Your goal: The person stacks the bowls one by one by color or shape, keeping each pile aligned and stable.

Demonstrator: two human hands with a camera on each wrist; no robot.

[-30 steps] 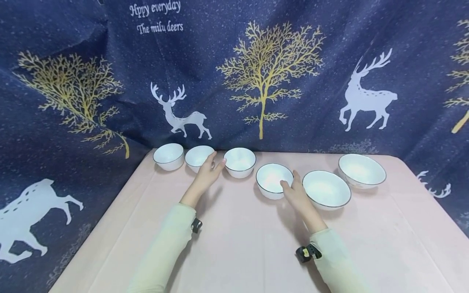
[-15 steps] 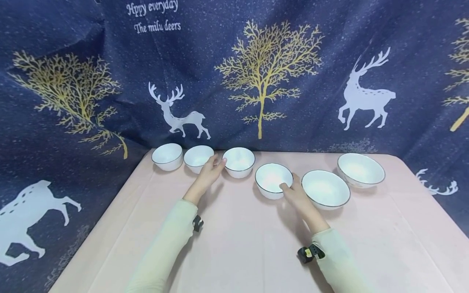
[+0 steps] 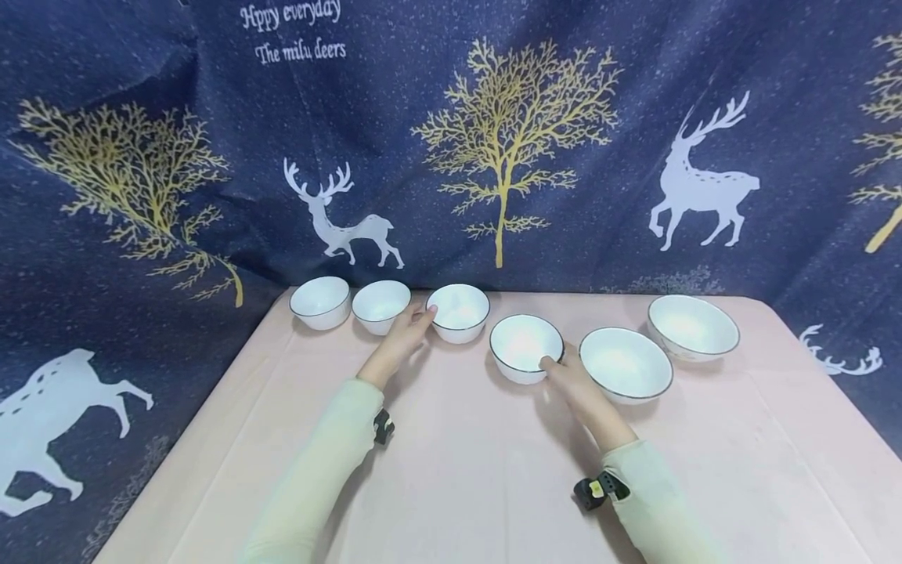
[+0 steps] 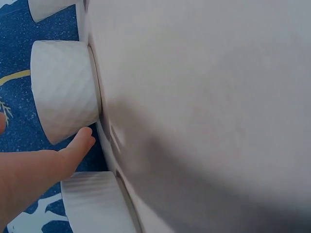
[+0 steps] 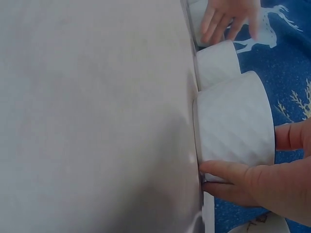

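Several white bowls with dark rims stand on the pink-covered table. My right hand [image 3: 574, 380] grips the fourth bowl from the left [image 3: 524, 345], thumb at its rim; in the right wrist view, fingers [image 5: 228, 171] lie against that bowl's textured outer wall [image 5: 235, 121]. My left hand [image 3: 405, 333] reaches between the second bowl [image 3: 381, 305] and the third bowl [image 3: 460, 313], thumb tip right at the third bowl's rim. The right wrist view shows the left hand [image 5: 232, 19] with extended fingers. In the left wrist view, a fingertip sits close beside the third bowl's wall [image 4: 65, 87].
Farthest left stands another bowl [image 3: 320, 302]. Two wider bowls, the fifth bowl [image 3: 625, 364] and the rear right bowl [image 3: 694, 327], stand right of my right hand. A dark blue cloth [image 3: 564, 235] with deer and trees hangs behind the pink tablecloth [image 3: 451, 470].
My left hand has moved slightly right and lower, closer to the third bowl. My right hand's fingers have closed in on the fourth bowl's side. The bowls keep their places on the table.
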